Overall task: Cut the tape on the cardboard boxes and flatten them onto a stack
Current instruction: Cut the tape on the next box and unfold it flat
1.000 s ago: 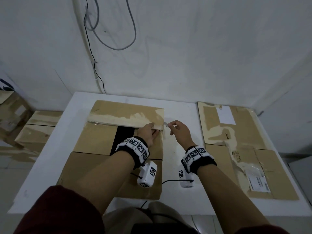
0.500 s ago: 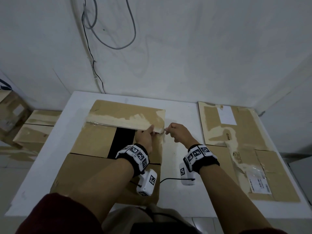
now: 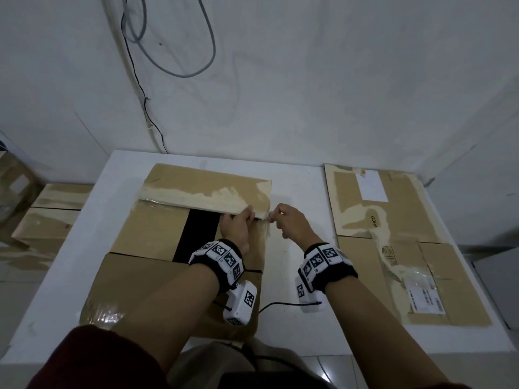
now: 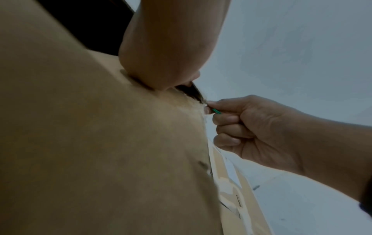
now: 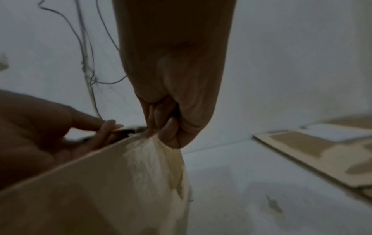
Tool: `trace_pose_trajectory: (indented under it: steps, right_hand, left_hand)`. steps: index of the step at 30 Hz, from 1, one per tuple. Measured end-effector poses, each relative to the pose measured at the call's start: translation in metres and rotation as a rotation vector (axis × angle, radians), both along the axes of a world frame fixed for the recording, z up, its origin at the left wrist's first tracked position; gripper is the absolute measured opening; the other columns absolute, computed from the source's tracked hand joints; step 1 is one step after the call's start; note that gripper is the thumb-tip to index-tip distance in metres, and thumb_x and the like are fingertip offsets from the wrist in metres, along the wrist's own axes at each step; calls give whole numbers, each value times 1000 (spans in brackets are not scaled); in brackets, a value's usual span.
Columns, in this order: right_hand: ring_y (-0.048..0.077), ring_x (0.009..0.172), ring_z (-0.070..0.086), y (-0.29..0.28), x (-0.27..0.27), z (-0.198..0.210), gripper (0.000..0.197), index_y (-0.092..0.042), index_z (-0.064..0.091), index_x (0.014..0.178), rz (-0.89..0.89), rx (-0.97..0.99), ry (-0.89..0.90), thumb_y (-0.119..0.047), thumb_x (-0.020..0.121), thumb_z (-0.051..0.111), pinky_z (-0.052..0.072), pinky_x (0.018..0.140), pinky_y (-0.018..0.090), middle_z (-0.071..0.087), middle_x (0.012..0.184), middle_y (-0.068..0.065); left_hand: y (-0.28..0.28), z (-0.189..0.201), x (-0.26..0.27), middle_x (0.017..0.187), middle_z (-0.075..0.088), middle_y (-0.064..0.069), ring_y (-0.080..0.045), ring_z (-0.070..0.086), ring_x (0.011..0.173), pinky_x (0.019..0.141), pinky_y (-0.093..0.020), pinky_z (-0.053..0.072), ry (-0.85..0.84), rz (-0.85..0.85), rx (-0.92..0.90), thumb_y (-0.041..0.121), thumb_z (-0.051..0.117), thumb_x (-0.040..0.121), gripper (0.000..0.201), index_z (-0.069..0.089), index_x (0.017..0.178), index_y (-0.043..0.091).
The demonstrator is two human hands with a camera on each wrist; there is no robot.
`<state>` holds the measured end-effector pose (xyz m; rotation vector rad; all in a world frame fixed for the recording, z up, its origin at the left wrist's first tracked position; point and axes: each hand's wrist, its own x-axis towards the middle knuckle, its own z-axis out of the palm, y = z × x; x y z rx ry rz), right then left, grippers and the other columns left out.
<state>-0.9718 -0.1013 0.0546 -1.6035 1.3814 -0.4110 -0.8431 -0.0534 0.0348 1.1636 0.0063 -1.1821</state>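
An open-topped brown cardboard box (image 3: 157, 237) stands on the white table (image 3: 64, 276), its far flap (image 3: 202, 189) streaked with torn tape. My left hand (image 3: 238, 224) pinches the near edge of that flap by its right end; the fingers (image 5: 104, 128) curl over the edge. My right hand (image 3: 292, 223) is a fist round a small cutter (image 4: 216, 111) with a green part showing, its tip at the box's right corner seam. Wrinkled clear tape (image 5: 153, 167) hangs down the box's side under the fist.
A flattened cardboard stack (image 3: 393, 237) with shipping labels lies on the table's right side. More boxes (image 3: 47, 220) sit on the floor to the left. Cables (image 3: 179, 66) hang on the white wall behind. A bare strip of table separates box and stack.
My right hand has moved left, up against the box's right corner. My left hand has shifted slightly along the flap edge and still holds it.
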Motion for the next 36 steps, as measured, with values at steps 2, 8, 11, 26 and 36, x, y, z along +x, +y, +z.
trace_pose_trajectory:
  steps: [2,8,11,26,36]
  right_hand:
    - [13,59,43,6,2,-3,21,-13,54,73,54,16,-14,-17,93,50,34,49,23,61,73,0]
    - [5,54,44,17,-22,-25,22,-10,62,78,-253,-91,-55,-18,96,52,33,48,15,52,63,-6]
    - [19,83,59,25,-42,-57,24,-4,66,108,-263,38,98,-10,99,45,44,69,18,64,91,3]
    - [22,98,55,-5,-1,-41,29,-6,62,118,-248,-314,41,2,92,51,44,87,26,56,113,17]
    - [35,139,17,-56,112,28,113,-24,29,147,149,-201,557,-84,59,65,31,107,59,21,152,10]
  left_hand:
    - [-4,6,0,89,65,-5,-9,62,70,66,-19,56,7,35,-20,-2,63,88,14,61,100,6]
    - [-17,24,1,85,66,-7,-13,62,65,65,-26,53,-188,35,-81,16,67,90,23,58,106,2]
    - [-21,31,6,93,67,-12,-23,65,79,71,-29,55,-299,14,-115,43,48,98,41,56,107,5]
    - [-45,46,142,136,37,-22,-39,41,122,98,-45,38,-1483,-334,292,17,63,86,56,40,136,5]
    - [-50,35,192,160,-9,1,-49,-12,142,106,-71,15,-1568,-1029,802,78,72,50,132,-5,150,37]
